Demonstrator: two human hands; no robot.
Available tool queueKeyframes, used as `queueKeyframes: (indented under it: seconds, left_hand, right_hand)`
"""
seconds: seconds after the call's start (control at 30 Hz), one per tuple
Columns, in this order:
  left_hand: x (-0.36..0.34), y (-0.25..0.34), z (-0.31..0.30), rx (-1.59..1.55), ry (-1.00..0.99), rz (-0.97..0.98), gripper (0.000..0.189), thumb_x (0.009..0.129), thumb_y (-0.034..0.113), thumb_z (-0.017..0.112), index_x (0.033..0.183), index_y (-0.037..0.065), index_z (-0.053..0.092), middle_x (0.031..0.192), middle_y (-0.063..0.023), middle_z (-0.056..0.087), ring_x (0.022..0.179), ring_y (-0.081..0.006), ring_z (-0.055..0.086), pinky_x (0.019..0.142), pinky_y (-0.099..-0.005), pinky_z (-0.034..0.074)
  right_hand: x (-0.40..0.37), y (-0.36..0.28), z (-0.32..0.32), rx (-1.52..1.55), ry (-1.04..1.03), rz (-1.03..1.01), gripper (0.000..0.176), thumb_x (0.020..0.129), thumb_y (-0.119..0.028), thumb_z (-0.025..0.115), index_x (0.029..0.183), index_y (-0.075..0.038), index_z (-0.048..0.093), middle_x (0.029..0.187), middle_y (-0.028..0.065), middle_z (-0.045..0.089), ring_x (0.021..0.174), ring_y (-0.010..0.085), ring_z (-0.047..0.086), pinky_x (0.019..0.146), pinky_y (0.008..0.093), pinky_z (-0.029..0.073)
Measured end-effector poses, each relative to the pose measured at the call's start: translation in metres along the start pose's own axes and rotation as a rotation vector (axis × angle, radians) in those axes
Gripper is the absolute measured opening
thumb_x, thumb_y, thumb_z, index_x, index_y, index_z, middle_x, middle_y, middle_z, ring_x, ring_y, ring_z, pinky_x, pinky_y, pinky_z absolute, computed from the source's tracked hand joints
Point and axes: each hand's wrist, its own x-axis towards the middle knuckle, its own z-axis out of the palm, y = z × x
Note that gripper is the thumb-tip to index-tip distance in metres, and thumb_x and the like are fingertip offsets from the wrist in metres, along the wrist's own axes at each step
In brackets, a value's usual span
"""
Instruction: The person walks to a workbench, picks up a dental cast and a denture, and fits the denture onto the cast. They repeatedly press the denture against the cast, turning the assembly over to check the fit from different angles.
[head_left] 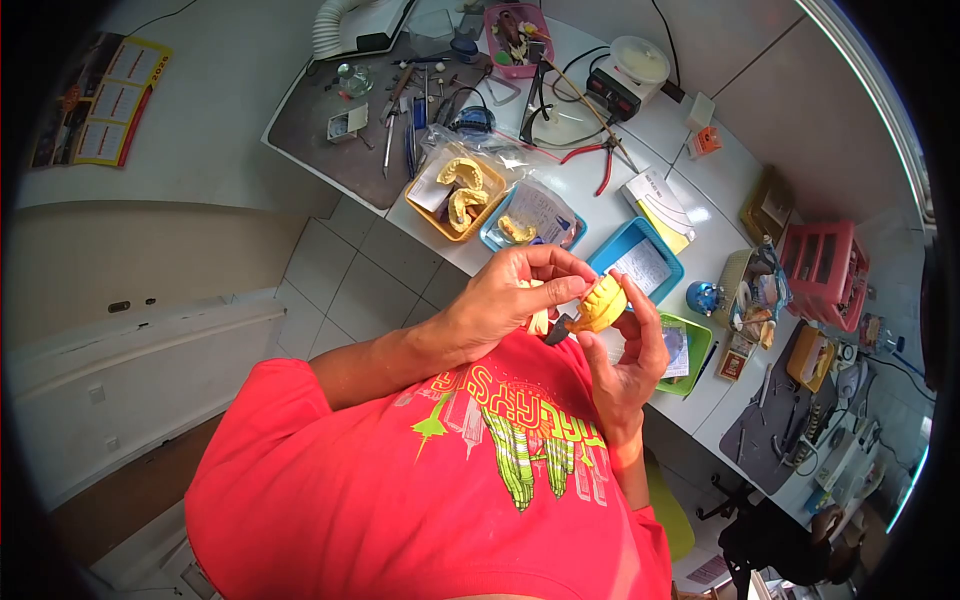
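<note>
My right hand is closed round a yellow dental cast, its tooth row turned up toward my other hand. My left hand is closed in a pinch, thumb and forefinger tips meeting at the edge of the cast; what they pinch is too small to make out. Below the left fingers shows part of a pale yellow piece, mostly hidden by the hand. Next to it a dark grey piece sticks out beside the cast. Both hands are raised in front of my red shirt.
On the white bench, an orange tray holds yellow casts. Blue trays and a green tray hold papers. Red-handled pliers, hand tools, a pink basket and a red basket stand around.
</note>
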Motion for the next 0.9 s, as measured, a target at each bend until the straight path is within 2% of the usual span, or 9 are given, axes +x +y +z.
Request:
queueKeyframes:
  seconds: [0.23,0.4,0.53,0.6,0.73,0.77,0.8,0.87,0.9]
  left_hand:
    - [0.000,-0.001,-0.001,0.134,0.034,0.064,0.022,0.093,0.016,0.065,0.109,0.002,0.062,0.096,-0.0020,0.064,0.084,-0.0047,0.059,0.072,-0.0202,0.049]
    - [-0.001,0.000,0.000,0.203,0.051,0.093,0.026,0.092,0.012,0.066,0.114,0.001,0.059,0.096,-0.0022,0.064,0.087,-0.0059,0.060,0.070,-0.0198,0.049]
    - [-0.004,0.004,0.005,0.277,0.114,0.266,0.037,0.089,0.006,0.069,0.122,0.001,0.053,0.091,-0.0040,0.063,0.081,-0.0058,0.061,0.064,-0.0167,0.048]
    - [-0.006,0.005,0.005,0.328,0.125,0.309,0.041,0.088,0.004,0.069,0.124,0.001,0.051,0.089,-0.0046,0.063,0.078,-0.0052,0.060,0.063,-0.0157,0.047]
    - [-0.005,0.004,0.005,0.385,0.153,0.342,0.040,0.086,0.002,0.070,0.122,0.000,0.052,0.088,-0.0050,0.063,0.069,-0.0026,0.056,0.057,-0.0156,0.044]
    - [-0.004,0.001,0.004,0.434,0.154,0.392,0.040,0.086,0.001,0.070,0.122,0.000,0.053,0.088,-0.0052,0.063,0.068,-0.0020,0.054,0.055,-0.0156,0.044]
    - [-0.003,-0.001,0.002,0.433,0.157,0.393,0.040,0.086,0.001,0.070,0.122,0.000,0.053,0.088,-0.0052,0.063,0.068,-0.0020,0.054,0.055,-0.0156,0.044]
    - [-0.002,-0.005,0.001,0.491,0.169,0.474,0.038,0.085,0.000,0.070,0.120,-0.001,0.054,0.088,-0.0052,0.063,0.066,-0.0022,0.054,0.055,-0.0169,0.045]
    - [-0.003,-0.002,0.003,0.491,0.170,0.473,0.038,0.085,0.000,0.070,0.120,-0.001,0.054,0.088,-0.0052,0.063,0.066,-0.0022,0.054,0.055,-0.0169,0.045]
  right_hand:
    - [-0.002,0.002,0.001,0.016,0.019,0.019,0.067,0.071,-0.005,0.083,0.130,0.003,0.053,0.128,0.0179,0.058,0.094,0.0219,0.068,0.081,0.0306,0.057]
    - [-0.002,0.005,0.002,0.055,-0.008,0.031,0.067,0.072,-0.002,0.081,0.131,0.002,0.051,0.132,0.0185,0.054,0.103,0.0229,0.065,0.084,0.0313,0.056]
    - [-0.008,0.021,-0.005,0.037,-0.012,0.023,0.066,0.073,0.001,0.077,0.132,0.000,0.049,0.131,0.0176,0.053,0.109,0.0240,0.062,0.085,0.0323,0.056]
    - [-0.014,0.033,-0.012,-0.120,-0.109,0.123,0.064,0.074,0.002,0.075,0.132,-0.002,0.048,0.126,0.0170,0.053,0.108,0.0247,0.062,0.085,0.0326,0.056]
    - [-0.029,0.075,-0.021,-0.223,-0.257,0.238,0.049,0.078,-0.001,0.071,0.124,0.000,0.054,0.118,0.0166,0.054,0.098,0.0270,0.065,0.084,0.0335,0.057]
    - [-0.033,0.083,-0.023,-0.266,-0.269,0.255,0.044,0.079,-0.005,0.072,0.120,-0.001,0.057,0.113,0.0168,0.056,0.089,0.0284,0.067,0.077,0.0359,0.057]
    - [-0.034,0.087,-0.025,-0.266,-0.272,0.255,0.044,0.079,-0.005,0.072,0.120,-0.001,0.057,0.113,0.0168,0.056,0.089,0.0284,0.067,0.077,0.0359,0.057]
    - [-0.038,0.093,-0.029,-0.526,-0.416,0.350,0.044,0.078,-0.009,0.073,0.119,-0.002,0.058,0.106,0.0172,0.059,0.081,0.0293,0.067,0.070,0.0387,0.055]
    - [-0.041,0.101,-0.029,-0.589,-0.419,0.280,0.045,0.079,-0.012,0.073,0.120,-0.004,0.057,0.101,0.0180,0.061,0.077,0.0331,0.065,0.067,0.0424,0.052]
